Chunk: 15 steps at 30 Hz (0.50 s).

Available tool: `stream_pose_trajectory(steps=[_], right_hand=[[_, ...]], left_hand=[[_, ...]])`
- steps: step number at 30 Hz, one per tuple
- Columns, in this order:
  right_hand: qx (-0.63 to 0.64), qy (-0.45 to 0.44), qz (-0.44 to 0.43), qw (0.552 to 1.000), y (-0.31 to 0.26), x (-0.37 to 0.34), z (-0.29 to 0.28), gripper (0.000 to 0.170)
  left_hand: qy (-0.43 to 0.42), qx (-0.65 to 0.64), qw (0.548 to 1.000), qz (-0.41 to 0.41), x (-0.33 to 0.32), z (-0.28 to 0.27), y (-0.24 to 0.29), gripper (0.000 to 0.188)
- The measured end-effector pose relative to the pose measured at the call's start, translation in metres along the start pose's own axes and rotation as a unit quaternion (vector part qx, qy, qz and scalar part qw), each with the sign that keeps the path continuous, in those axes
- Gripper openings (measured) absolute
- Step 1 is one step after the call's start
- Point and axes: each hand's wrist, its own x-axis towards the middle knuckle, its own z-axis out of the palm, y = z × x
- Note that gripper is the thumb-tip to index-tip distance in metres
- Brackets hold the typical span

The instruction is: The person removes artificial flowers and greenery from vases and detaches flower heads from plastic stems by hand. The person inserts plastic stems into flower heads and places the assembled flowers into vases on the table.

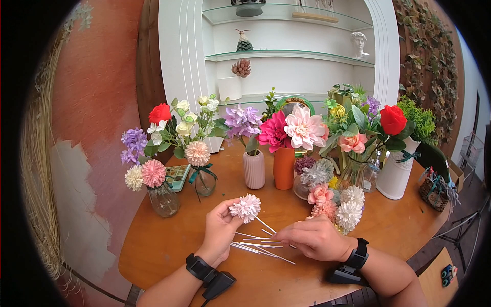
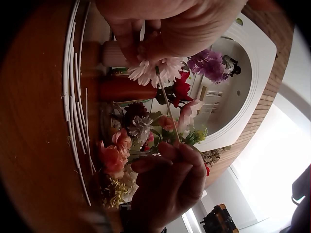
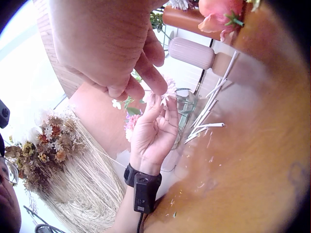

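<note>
A pale pink pompom flower [image 1: 245, 208] is pinched at its head by the fingers of my left hand [image 1: 220, 230]. From its underside a thin white stick [image 2: 167, 104] runs to the fingertips of my right hand [image 2: 170, 182], which pinch its far end. In the head view my right hand [image 1: 317, 238] is to the right of the flower, over the loose sticks. Several loose white sticks [image 1: 255, 247] lie crossed on the table beneath both hands. In the right wrist view the flower [image 3: 167, 90] shows partly behind my right fingers.
Vases of artificial flowers stand along the back of the wooden table [image 1: 153, 256], among them a pink ribbed vase [image 1: 254, 171] and an orange vase [image 1: 284, 169]. Loose flower heads [image 1: 349, 215] lie right of my right hand. A basket [image 1: 433, 194] is at the right edge.
</note>
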Motion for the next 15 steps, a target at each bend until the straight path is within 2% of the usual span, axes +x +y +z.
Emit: stream_pose_trajectory(steps=[15], right_hand=[[-0.003, -0.006, 0.006, 1.0, -0.0009, 0.0003, -0.0006, 0.027]], left_hand=[[-0.006, 0.014, 1.0, 0.001, 0.0003, -0.0002, 0.0002, 0.034]])
